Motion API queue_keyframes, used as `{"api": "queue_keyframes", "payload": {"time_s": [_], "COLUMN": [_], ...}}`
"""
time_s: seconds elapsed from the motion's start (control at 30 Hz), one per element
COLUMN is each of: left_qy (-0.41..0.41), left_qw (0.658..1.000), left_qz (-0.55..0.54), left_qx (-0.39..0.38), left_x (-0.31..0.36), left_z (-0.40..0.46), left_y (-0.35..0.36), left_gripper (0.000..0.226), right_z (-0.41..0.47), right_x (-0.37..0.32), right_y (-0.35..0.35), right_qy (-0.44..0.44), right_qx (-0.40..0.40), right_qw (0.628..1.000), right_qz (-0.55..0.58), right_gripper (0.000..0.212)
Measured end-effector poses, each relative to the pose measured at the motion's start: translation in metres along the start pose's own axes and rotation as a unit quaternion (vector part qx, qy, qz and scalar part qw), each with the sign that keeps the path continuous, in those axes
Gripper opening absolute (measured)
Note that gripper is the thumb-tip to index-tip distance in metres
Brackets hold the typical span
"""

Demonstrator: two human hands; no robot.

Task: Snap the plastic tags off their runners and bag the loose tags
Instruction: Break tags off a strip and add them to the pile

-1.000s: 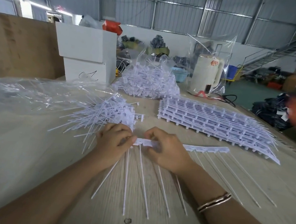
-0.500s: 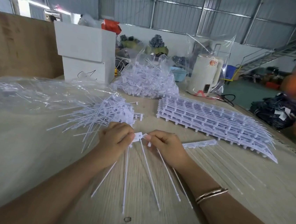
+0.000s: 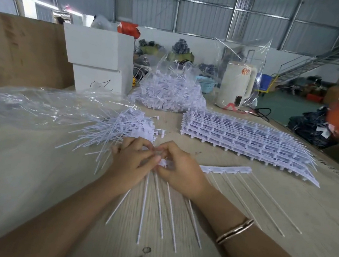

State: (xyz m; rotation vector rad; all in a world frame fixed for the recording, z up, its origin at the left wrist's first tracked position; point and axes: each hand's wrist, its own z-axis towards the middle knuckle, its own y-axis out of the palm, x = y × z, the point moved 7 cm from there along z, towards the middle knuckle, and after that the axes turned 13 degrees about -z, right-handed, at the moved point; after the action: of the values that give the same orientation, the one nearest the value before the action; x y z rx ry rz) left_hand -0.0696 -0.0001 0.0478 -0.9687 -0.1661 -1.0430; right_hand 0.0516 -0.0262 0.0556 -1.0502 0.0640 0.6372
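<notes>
Left hand (image 3: 133, 162) and right hand (image 3: 180, 171) pinching runner strip (image 3: 226, 169), loose tags (image 3: 122, 129) just behind

A warehouse-like workshop: corrugated metal walls (image 3: 197, 16) and a steel staircase (image 3: 309, 65) far beyond the fingers (image 3: 141, 146), stacked tag runners (image 3: 247, 138) nearby.

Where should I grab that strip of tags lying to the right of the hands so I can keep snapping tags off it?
Probably by the flat header bar of the tag strip, pinched from above along its far edge. The bar is the stiff, wide part and lies flat on the table; the thin tails fan toward you and would likely just bend. The right hand is closest to its near end.
</notes>
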Motion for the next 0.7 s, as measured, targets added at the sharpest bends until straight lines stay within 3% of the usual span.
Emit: {"api": "queue_keyframes", "payload": {"time_s": [0.13,0.3,0.4,0.47,0.6,0.7], "left_qy": [-0.044,-0.043,-0.025,-0.013,-0.045,-0.065], "left_qw": [0.998,0.998,0.999,0.999,0.993,0.996], "left_qz": [-0.033,-0.029,-0.036,-0.043,-0.107,-0.048], "left_qx": [0.004,-0.034,-0.029,-0.028,0.026,0.021], "left_x": [-0.006,-0.007,-0.005,-0.003,-0.012,-0.019], "left_z": [0.001,0.001,0.001,0.001,0.000,0.001], "left_y": [-0.006,-0.003,-0.005,-0.005,-0.016,-0.011], "left_gripper": [0.066,0.041,0.028,0.032,0.041,0.031], "right_z": [-0.004,-0.004,-0.003,-0.002,-0.005,-0.010], "right_x": [0.018,0.028,0.031,0.034,0.066,0.072], "right_y": [-0.010,-0.007,-0.001,0.000,-0.021,-0.025], "right_qy": [0.016,0.010,0.019,0.041,0.172,0.157], "right_qx": [-0.032,-0.045,-0.061,-0.062,0.030,0.023], "right_qw": [0.999,0.994,0.996,0.997,0.976,0.982], "right_qz": [-0.034,-0.103,-0.063,-0.019,0.130,0.104], "right_gripper": [0.024,0.018,0.019,0.023,0.018,0.009]}}
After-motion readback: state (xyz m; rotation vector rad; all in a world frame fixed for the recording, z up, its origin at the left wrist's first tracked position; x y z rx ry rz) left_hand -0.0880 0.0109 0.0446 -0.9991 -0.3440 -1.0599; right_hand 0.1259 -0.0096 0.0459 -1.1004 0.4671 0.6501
